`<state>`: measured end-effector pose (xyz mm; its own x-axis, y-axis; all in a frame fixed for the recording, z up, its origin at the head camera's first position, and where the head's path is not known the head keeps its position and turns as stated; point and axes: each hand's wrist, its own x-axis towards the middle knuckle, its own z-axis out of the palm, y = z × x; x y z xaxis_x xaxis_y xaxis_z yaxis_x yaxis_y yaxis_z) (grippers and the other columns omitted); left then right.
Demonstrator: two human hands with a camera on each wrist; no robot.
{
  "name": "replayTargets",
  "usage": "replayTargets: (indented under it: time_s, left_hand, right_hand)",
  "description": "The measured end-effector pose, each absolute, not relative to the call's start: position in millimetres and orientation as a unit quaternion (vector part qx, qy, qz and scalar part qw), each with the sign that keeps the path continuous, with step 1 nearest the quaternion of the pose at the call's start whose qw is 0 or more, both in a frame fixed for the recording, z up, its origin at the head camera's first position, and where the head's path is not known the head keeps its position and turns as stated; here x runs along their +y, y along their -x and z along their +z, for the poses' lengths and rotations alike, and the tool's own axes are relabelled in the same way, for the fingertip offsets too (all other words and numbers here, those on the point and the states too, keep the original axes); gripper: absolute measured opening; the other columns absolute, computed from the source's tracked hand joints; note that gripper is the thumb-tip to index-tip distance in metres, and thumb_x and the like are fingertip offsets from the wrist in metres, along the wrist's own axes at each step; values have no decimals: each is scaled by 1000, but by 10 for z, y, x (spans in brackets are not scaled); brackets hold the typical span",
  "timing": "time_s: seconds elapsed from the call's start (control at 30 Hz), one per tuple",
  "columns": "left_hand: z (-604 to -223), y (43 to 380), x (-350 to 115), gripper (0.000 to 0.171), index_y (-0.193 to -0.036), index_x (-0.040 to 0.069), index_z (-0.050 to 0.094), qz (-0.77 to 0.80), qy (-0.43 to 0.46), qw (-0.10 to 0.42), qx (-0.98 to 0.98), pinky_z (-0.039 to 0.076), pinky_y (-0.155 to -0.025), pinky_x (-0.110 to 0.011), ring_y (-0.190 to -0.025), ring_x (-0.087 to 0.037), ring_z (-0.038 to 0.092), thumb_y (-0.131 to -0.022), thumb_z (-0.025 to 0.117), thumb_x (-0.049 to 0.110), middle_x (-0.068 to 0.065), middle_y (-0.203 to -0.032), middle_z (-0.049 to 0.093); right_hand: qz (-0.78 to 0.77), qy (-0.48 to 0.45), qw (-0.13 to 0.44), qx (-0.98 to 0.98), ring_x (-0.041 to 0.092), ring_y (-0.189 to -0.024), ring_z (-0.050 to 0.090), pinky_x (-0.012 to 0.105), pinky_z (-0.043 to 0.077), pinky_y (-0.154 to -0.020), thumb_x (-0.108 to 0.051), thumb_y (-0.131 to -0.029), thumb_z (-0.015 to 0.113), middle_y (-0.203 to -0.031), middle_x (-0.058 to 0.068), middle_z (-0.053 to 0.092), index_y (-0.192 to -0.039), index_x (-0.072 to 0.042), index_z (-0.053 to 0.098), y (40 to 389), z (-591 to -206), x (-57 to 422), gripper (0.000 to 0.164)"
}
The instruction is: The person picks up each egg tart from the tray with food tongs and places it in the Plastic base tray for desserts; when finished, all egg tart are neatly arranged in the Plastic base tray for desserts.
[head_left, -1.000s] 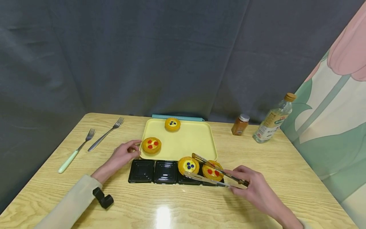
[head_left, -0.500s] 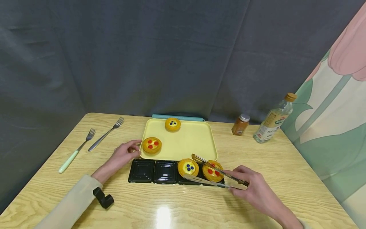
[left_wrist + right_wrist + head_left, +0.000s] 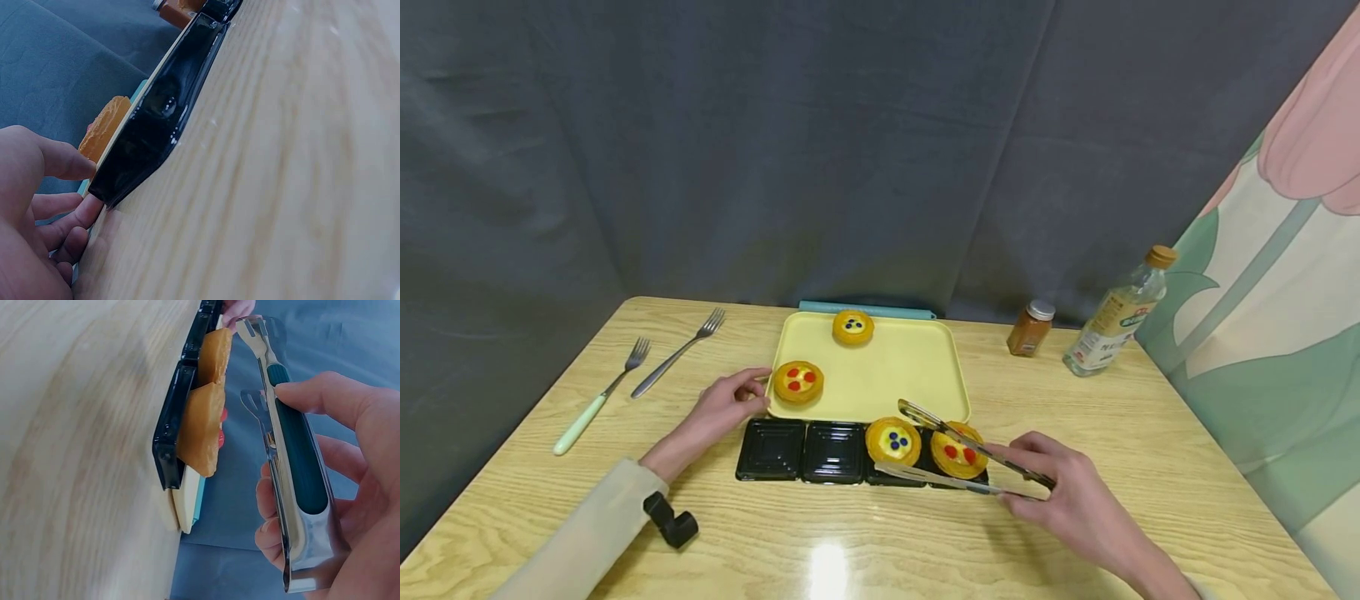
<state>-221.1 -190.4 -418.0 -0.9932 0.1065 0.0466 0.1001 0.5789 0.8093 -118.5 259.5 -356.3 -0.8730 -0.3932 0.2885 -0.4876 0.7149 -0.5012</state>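
Note:
My right hand (image 3: 1063, 492) grips metal tongs (image 3: 300, 462) with green handle pads. The tongs' tips stand spread on either side of a blueberry-topped tart (image 3: 892, 442) in the third compartment of the black plastic tray (image 3: 772, 450). A strawberry-topped tart (image 3: 958, 452) lies in the rightmost compartment, partly behind the tongs. My left hand (image 3: 730, 404) rests at the left edge of the yellow tray (image 3: 887, 375), its fingertips by the front corner. On that tray are another strawberry-topped tart (image 3: 798, 382) and another blueberry-topped tart (image 3: 853, 327).
Two forks lie on the left of the table, one with a pale green handle (image 3: 580, 423), one all metal (image 3: 664, 370). At the back right stand a spice jar (image 3: 1028, 332) and a clear bottle (image 3: 1112, 321). A teal bar (image 3: 868, 310) lies behind the yellow tray.
The tongs' tips have spread wider apart. The blueberry-topped tart between them has shifted slightly toward me, into its compartment. My left hand has stayed still.

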Motion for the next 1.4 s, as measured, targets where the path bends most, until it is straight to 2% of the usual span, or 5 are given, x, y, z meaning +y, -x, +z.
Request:
replayTargets:
  time_s: [0.27, 0.57, 1.03, 1.17, 1.4]
  left_hand:
    - [-4180, 2212, -1902, 52, -141, 0, 55, 457, -59, 4, 887, 38, -77, -37, -90, -24, 50, -92, 66, 15, -8, -104, 63]
    - [-4186, 2203, -1902, 52, -141, 0, 55, 458, -54, 5, 887, 38, -77, -37, -90, -24, 50, -93, 67, 15, -8, -104, 63]
    - [-4183, 2209, -1904, 54, -142, 1, 54, 462, -49, 9, 885, 38, -79, -38, -93, -25, 50, -92, 68, 17, -8, -105, 63]
    - [-4182, 2207, -1905, 54, -142, 1, 54, 461, -48, 10, 886, 37, -79, -38, -93, -25, 50, -92, 67, 17, -8, -105, 63]
    - [-4190, 2217, -1907, 53, -141, 1, 55, 458, -53, 6, 888, 38, -77, -38, -91, -24, 50, -92, 67, 16, -7, -103, 64]
  right_hand:
    - [294, -240, 105, -919, 10, -83, 59, 28, 47, -63, -7, -76, 86, -98, -17, 61, -125, -24, 73, 1247, -3514, 2567, 54]
    - [306, -220, 82, -922, 18, -79, 54, 27, 43, -56, -15, -81, 85, -100, -11, 62, -128, -24, 71, 1386, -3418, 2493, 50]
    - [298, -225, 92, -923, 19, -74, 52, 28, 41, -54, -12, -82, 83, -101, -7, 64, -130, -19, 71, 1703, -3368, 2459, 50]
    - [300, -223, 87, -923, 24, -77, 53, 29, 41, -55, -14, -82, 83, -100, -6, 64, -130, -18, 71, 1818, -3363, 2418, 50]
    - [305, -215, 77, -925, 22, -71, 50, 31, 40, -55, -19, -82, 84, -99, -3, 65, -130, -18, 71, 1980, -3398, 2344, 49]
